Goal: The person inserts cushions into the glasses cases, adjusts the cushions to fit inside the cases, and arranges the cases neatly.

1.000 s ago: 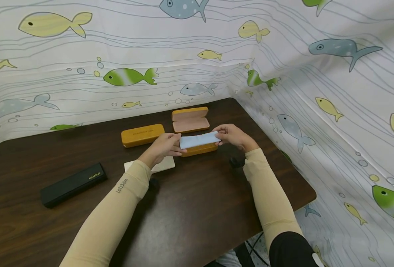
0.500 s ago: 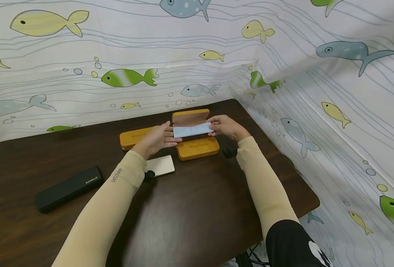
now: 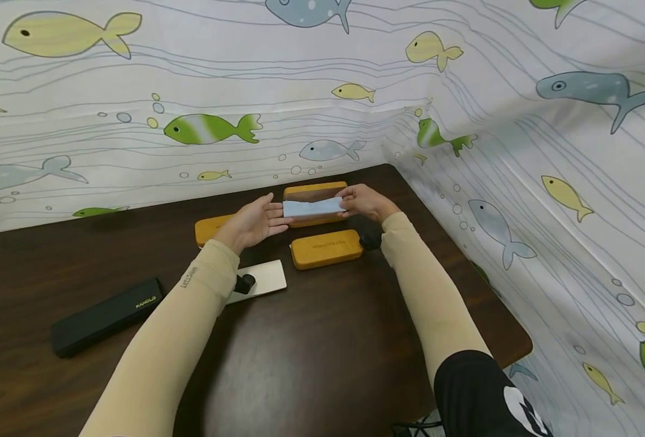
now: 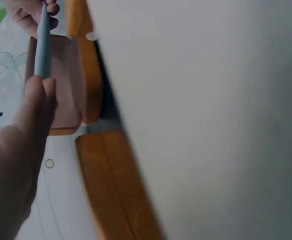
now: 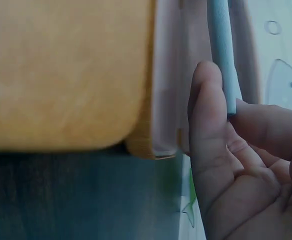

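A folded light-blue cloth (image 3: 312, 207) hangs level over the open orange glasses case (image 3: 315, 185), whose pinkish lining shows in the left wrist view. My right hand (image 3: 368, 202) pinches the cloth's right end between thumb and fingers, seen close up in the right wrist view. At the other end, my left hand (image 3: 252, 223) has its fingers straight and its thumb raised, with the fingertips right at the cloth's edge. A closed orange glasses case (image 3: 326, 249) lies just in front of the open one.
Another closed orange case (image 3: 210, 229) sits partly hidden behind my left hand. A flat white card or booklet (image 3: 270, 274) lies below my left wrist. Farther left is a long black case (image 3: 106, 315) with gold lettering. Fish-patterned cloth walls (image 3: 322, 152) border the table.
Both hands have carried the cloth away from me, from above the near closed case to over the open case. My left fingers have straightened and the thumb has lifted off the cloth.
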### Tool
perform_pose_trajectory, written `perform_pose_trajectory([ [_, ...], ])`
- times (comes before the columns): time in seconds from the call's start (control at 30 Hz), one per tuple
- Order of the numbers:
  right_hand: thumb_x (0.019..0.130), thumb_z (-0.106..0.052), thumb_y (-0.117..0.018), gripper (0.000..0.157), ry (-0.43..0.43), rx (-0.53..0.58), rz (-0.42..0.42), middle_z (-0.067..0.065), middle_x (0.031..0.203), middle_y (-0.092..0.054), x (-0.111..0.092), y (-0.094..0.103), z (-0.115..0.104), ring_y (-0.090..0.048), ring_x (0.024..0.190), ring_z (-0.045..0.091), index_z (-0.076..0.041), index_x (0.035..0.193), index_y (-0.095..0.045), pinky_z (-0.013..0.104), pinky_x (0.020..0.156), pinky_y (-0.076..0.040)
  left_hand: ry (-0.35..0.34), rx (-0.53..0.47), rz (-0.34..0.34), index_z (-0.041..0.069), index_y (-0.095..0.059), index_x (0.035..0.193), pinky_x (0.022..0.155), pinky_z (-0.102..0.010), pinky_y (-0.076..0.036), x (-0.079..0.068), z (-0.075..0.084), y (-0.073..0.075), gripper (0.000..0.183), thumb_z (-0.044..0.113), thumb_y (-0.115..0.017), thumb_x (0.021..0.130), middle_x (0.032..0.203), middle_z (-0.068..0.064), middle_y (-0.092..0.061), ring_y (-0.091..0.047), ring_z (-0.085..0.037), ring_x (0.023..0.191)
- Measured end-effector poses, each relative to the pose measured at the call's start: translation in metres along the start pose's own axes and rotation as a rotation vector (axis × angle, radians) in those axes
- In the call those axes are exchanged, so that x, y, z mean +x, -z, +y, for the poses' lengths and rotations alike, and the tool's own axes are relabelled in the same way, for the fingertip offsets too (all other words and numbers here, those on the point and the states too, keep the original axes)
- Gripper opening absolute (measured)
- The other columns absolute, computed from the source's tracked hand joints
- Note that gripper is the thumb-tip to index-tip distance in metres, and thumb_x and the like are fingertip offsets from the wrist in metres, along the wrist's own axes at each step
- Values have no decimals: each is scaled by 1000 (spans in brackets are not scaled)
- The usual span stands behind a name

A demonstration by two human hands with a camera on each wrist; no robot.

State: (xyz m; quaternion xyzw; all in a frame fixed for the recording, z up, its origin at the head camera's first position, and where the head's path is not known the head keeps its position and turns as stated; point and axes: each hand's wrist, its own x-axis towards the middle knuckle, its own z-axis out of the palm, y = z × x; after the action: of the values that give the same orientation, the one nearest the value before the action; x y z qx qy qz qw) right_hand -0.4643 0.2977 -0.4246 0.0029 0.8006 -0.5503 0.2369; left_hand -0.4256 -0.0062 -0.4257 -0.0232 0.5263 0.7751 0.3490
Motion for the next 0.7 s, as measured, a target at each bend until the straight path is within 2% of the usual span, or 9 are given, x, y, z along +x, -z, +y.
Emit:
perform_pose_trajectory([
  [0.13, 103, 2, -54, 39, -4, -105, 16, 22, 120, -58, 12, -3, 3, -71, 91, 24, 6, 142, -50, 33, 84, -58, 33, 2, 46, 0, -5, 161, 119, -41, -28, 6, -3, 1, 66, 40, -25, 112, 169, -18, -5, -25, -35, 151],
  [0.23, 103, 3, -53, 39, -12, -188, 43, 24, 125, -59, 15, -6, 1, -71, 89, 24, 7, 142, -51, 32, 81, -59, 36, 5, 67, 0, -6, 161, 120, -43, -26, 8, -4, 0, 67, 41, -26, 112, 169, -18, -7, -22, -35, 152],
  [0.5, 102, 5, -50, 38, -17, -342, 100, 25, 131, -57, 13, -12, -2, -71, 94, 30, 7, 140, -54, 34, 82, -59, 24, 55, 52, 0, -6, 161, 119, -45, -27, 4, -5, 3, 67, 41, -25, 112, 168, -18, -7, -20, -33, 153],
  [0.7, 102, 3, -51, 43, -5, -430, 125, 25, 138, -54, 13, -12, -1, -65, 109, 34, 6, 144, -50, 40, 91, -56, -3, 146, 68, 0, -9, 161, 119, -46, -29, 4, -6, 3, 66, 40, -25, 112, 168, -18, -13, -24, -32, 152],
])
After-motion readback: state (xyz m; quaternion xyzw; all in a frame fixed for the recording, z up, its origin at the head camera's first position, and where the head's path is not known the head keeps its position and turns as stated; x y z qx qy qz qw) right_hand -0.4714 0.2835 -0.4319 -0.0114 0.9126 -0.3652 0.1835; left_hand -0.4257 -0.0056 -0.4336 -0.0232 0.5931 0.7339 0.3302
